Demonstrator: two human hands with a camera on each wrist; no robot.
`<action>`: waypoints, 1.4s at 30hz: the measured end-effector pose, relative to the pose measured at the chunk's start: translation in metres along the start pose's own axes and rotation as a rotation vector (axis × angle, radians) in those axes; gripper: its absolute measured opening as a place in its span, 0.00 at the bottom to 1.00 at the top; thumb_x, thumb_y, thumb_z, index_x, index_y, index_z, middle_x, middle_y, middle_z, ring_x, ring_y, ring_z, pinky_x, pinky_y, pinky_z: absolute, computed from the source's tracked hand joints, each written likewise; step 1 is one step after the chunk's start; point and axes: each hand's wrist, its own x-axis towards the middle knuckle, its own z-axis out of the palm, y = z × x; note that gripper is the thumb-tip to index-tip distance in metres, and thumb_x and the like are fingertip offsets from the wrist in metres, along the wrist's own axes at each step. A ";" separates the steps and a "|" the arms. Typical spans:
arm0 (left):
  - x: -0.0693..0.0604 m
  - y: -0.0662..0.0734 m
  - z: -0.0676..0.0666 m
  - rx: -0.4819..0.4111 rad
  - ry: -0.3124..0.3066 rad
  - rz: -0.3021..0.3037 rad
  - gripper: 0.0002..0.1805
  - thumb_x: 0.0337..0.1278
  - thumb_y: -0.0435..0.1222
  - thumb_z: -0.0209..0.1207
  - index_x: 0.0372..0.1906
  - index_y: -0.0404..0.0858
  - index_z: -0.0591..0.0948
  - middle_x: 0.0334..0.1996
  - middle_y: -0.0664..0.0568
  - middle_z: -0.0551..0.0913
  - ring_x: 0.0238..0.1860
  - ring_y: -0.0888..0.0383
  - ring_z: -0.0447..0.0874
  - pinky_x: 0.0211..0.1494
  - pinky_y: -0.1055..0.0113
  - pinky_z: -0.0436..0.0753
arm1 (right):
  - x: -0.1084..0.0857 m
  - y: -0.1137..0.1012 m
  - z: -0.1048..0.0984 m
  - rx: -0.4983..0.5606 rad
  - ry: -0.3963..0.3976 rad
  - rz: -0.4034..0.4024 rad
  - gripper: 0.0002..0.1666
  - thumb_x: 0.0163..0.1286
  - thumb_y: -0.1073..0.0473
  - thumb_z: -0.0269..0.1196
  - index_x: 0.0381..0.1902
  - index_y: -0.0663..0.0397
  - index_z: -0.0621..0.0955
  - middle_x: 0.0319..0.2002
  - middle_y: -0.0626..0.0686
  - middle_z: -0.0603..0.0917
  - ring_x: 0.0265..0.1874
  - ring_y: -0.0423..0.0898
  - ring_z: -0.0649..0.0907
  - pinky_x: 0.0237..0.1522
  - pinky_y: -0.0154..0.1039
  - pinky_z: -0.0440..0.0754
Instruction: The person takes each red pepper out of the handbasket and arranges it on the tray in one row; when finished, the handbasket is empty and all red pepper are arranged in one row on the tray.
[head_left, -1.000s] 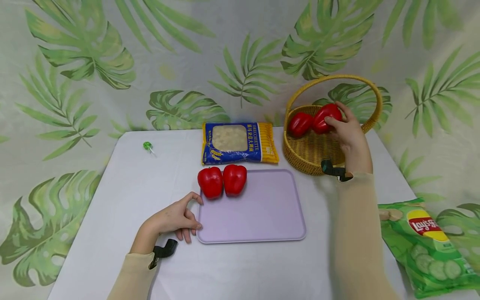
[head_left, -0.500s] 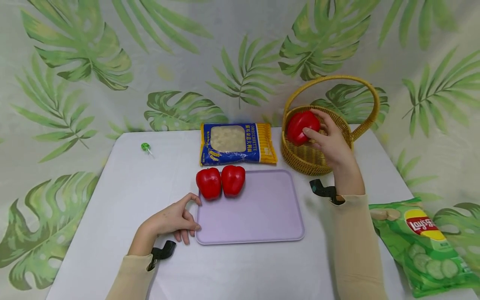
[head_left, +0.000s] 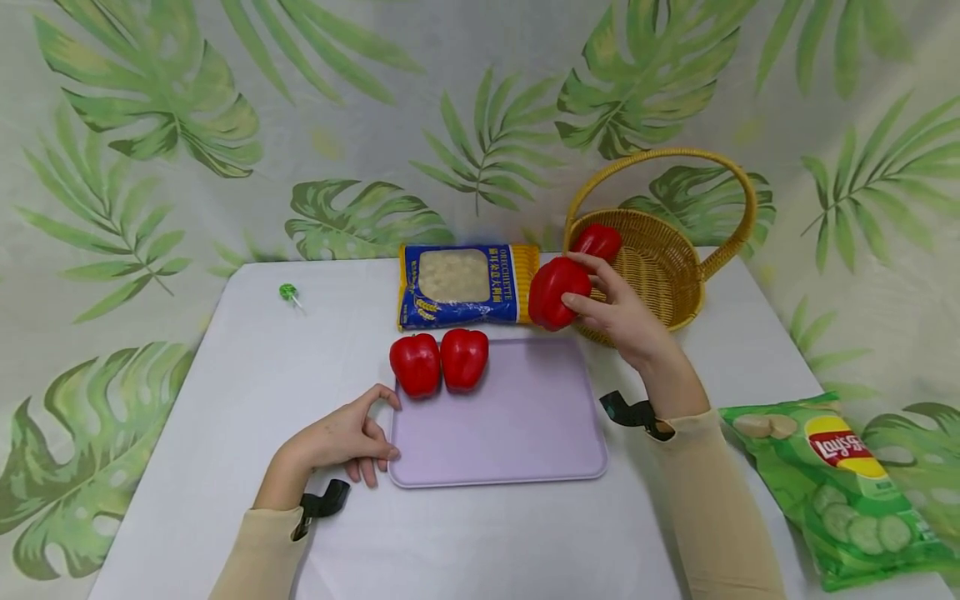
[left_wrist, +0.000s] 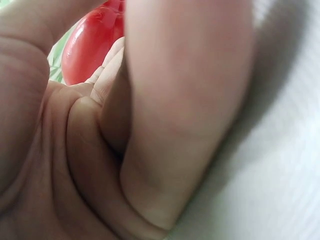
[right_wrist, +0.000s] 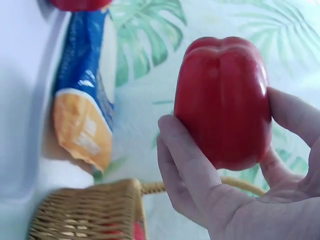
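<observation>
Head cam's my wide one: up high, facing forward and down on the flat white counter (head_left: 341, 333). Left wrist sits very close, mostly left hand (left_wrist: 165, 130). Right wrist is close, rolled sideways, looking past the right hand (right_wrist: 235, 205); shares golden woven wicker basket (right_wrist: 92, 210) and blue-and-yellow plastic pasta bag (right_wrist: 82, 97) with head.

The tray (head_left: 500, 433) lies mid-table (head_left: 360, 546), two bell peppers (head_left: 416, 365) side by side at its far left corner, the left hand (head_left: 345, 435) at its left edge. Behind sits the orecchiette bag (head_left: 457, 286); right of that, the wicker basket (head_left: 656, 271) (third bell pepper (head_left: 598, 242) inside, at left). The right hand (head_left: 626, 317) holds a fourth bell pepper (head_left: 557, 293) before the basket's left side. Lollipop (head_left: 288, 292) far left; Lay's bag (head_left: 840, 492) right.
</observation>
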 end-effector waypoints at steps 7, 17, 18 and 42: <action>0.000 -0.001 0.000 -0.005 -0.007 0.006 0.38 0.64 0.39 0.74 0.69 0.44 0.61 0.27 0.45 0.90 0.21 0.49 0.91 0.22 0.65 0.86 | 0.003 0.018 0.015 -0.083 -0.073 0.057 0.38 0.76 0.56 0.67 0.79 0.37 0.66 0.75 0.62 0.66 0.75 0.62 0.68 0.64 0.49 0.83; 0.000 -0.001 0.000 -0.005 -0.004 0.004 0.38 0.63 0.39 0.74 0.69 0.44 0.61 0.27 0.44 0.90 0.21 0.48 0.91 0.23 0.64 0.87 | 0.010 0.033 0.032 -0.180 -0.152 0.083 0.40 0.75 0.55 0.68 0.80 0.41 0.67 0.73 0.64 0.70 0.66 0.63 0.76 0.57 0.46 0.89; 0.000 -0.001 0.000 -0.004 -0.005 0.004 0.38 0.63 0.39 0.74 0.69 0.44 0.61 0.27 0.44 0.90 0.21 0.49 0.91 0.23 0.64 0.87 | 0.011 0.034 0.034 -0.203 -0.161 0.088 0.40 0.75 0.55 0.68 0.80 0.41 0.67 0.73 0.64 0.70 0.66 0.63 0.77 0.57 0.48 0.89; 0.001 -0.001 -0.001 0.005 -0.001 0.000 0.38 0.64 0.40 0.73 0.69 0.44 0.62 0.26 0.45 0.89 0.20 0.48 0.90 0.23 0.63 0.87 | 0.017 0.057 0.058 -0.399 -0.214 0.087 0.36 0.75 0.54 0.68 0.78 0.37 0.71 0.74 0.64 0.72 0.70 0.64 0.74 0.61 0.52 0.86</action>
